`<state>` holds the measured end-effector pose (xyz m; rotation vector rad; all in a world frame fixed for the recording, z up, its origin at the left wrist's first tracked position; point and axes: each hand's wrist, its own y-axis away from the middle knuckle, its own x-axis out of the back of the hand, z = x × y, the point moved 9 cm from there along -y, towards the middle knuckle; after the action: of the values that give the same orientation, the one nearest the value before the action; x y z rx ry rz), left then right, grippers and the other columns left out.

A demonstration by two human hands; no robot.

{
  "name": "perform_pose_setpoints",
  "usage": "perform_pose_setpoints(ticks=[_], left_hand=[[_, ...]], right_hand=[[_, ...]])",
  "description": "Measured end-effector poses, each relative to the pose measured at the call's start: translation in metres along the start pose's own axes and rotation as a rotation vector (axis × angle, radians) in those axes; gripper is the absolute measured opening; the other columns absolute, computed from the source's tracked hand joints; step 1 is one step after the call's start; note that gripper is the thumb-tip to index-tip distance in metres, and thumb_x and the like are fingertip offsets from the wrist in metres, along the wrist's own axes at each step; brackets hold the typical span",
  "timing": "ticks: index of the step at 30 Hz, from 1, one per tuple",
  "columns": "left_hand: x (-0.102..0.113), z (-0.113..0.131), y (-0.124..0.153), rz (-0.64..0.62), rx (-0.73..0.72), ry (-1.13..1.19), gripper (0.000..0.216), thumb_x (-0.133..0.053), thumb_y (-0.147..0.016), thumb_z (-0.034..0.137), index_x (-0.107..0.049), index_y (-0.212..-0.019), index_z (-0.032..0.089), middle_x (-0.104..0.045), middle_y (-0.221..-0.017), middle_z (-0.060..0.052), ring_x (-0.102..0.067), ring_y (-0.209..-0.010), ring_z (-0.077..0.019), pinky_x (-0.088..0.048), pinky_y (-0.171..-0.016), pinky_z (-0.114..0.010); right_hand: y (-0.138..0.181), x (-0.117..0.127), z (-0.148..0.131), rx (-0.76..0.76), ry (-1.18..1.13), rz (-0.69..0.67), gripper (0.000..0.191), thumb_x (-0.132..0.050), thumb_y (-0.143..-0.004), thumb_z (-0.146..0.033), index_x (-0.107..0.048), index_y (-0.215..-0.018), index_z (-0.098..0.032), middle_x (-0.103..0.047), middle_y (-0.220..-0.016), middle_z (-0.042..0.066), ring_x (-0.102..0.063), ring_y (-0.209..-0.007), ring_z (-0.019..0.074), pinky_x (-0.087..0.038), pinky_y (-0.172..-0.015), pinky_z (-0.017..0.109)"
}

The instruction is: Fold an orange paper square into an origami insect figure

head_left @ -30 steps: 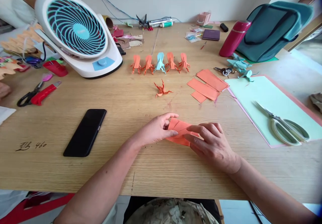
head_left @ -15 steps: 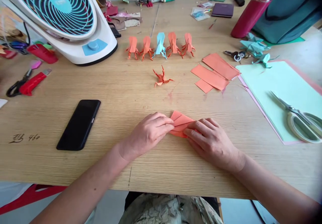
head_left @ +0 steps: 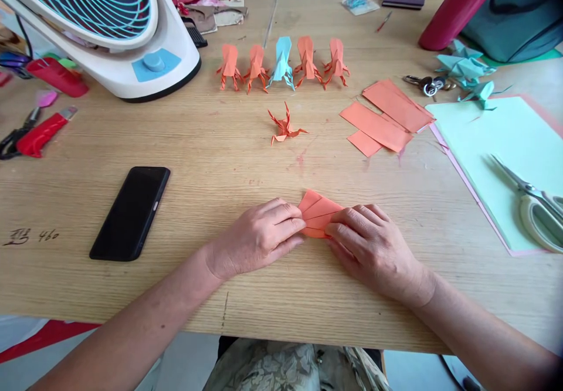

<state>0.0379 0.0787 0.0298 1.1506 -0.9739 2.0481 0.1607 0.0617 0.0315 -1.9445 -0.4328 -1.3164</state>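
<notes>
A folded orange paper (head_left: 319, 212) lies on the wooden table (head_left: 246, 162) near its front edge. My left hand (head_left: 257, 238) presses on the paper's left end with its fingers curled together. From the right, my right hand (head_left: 372, 247) covers the other end, fingertips pinching the fold. Only the middle of the paper shows between the two hands.
A row of orange and blue origami figures (head_left: 281, 63) stands further back, one small orange figure (head_left: 285, 126) in front. Orange paper strips (head_left: 382, 118), a green sheet (head_left: 505, 156) with scissors (head_left: 534, 203), a black phone (head_left: 131, 212), a desk fan (head_left: 101, 27), a red bottle (head_left: 457, 7).
Both hands have closed in on the orange paper and folded it narrower. The view has tilted down and nearer to the table.
</notes>
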Motion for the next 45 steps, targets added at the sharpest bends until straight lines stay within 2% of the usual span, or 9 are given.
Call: perform_pose_setpoints(ticks=[3,8,18,24,29,39,45], left_hand=[[-0.002,-0.002,-0.001,-0.004,0.031,-0.003,0.012,-0.059,-0.099,0.023,-0.067,-0.105,0.015,-0.067,-0.100,-0.008,-0.061,-0.089,-0.0180,-0.053,-0.083,-0.033],[-0.002,-0.008,-0.003,0.057,0.090,0.039,0.013,-0.056,-0.099,0.016,-0.069,-0.100,0.017,-0.066,-0.091,-0.005,-0.059,-0.084,-0.0157,-0.051,-0.079,-0.029],[0.002,-0.016,-0.001,0.118,0.227,0.197,0.013,-0.059,-0.098,0.015,-0.072,-0.097,0.019,-0.065,-0.088,-0.003,-0.062,-0.085,-0.0135,-0.052,-0.077,-0.026],[-0.001,-0.019,-0.001,0.077,0.293,0.208,0.010,-0.059,-0.097,0.012,-0.067,-0.101,0.018,-0.068,-0.090,-0.002,-0.063,-0.086,-0.0143,-0.051,-0.077,-0.027],[0.000,-0.021,-0.003,0.072,0.320,0.221,0.018,-0.056,-0.098,0.009,-0.063,-0.110,0.020,-0.069,-0.094,-0.001,-0.065,-0.089,-0.0156,-0.052,-0.079,-0.028],[-0.006,-0.018,-0.006,0.023,0.377,0.171,0.014,-0.056,-0.096,0.011,-0.065,-0.104,0.018,-0.065,-0.090,-0.003,-0.060,-0.087,-0.0185,-0.050,-0.079,-0.032],[-0.007,-0.017,-0.009,-0.003,0.415,0.121,0.014,-0.055,-0.093,0.007,-0.063,-0.099,0.016,-0.063,-0.087,-0.002,-0.058,-0.083,-0.0181,-0.047,-0.075,-0.031]], right_hand=[[-0.001,-0.001,0.007,-0.078,-0.089,-0.009,0.012,-0.054,-0.095,-0.015,-0.062,-0.088,-0.019,-0.064,-0.085,0.006,-0.053,-0.075,0.0191,-0.040,-0.070,0.035],[-0.004,-0.002,0.017,-0.193,-0.221,-0.021,0.011,-0.054,-0.093,-0.013,-0.057,-0.086,-0.020,-0.060,-0.082,0.005,-0.052,-0.076,0.0191,-0.043,-0.072,0.034],[-0.006,-0.005,0.026,-0.315,-0.270,-0.029,0.013,-0.057,-0.096,-0.022,-0.059,-0.082,-0.021,-0.061,-0.079,0.004,-0.053,-0.071,0.0179,-0.043,-0.069,0.035],[-0.006,-0.006,0.027,-0.336,-0.246,-0.010,0.015,-0.056,-0.096,-0.021,-0.054,-0.081,-0.021,-0.057,-0.077,0.002,-0.050,-0.069,0.0165,-0.041,-0.066,0.033],[-0.009,-0.008,0.028,-0.344,-0.215,-0.010,0.009,-0.058,-0.095,-0.020,-0.056,-0.086,-0.022,-0.055,-0.077,0.002,-0.050,-0.069,0.0170,-0.040,-0.066,0.032],[-0.009,-0.011,0.029,-0.361,-0.206,-0.017,0.009,-0.058,-0.095,-0.020,-0.056,-0.087,-0.020,-0.054,-0.075,0.001,-0.049,-0.069,0.0165,-0.039,-0.067,0.032],[-0.008,-0.013,0.029,-0.380,-0.194,-0.048,0.009,-0.060,-0.094,-0.019,-0.056,-0.086,-0.019,-0.053,-0.075,0.000,-0.048,-0.070,0.0163,-0.039,-0.068,0.031]])
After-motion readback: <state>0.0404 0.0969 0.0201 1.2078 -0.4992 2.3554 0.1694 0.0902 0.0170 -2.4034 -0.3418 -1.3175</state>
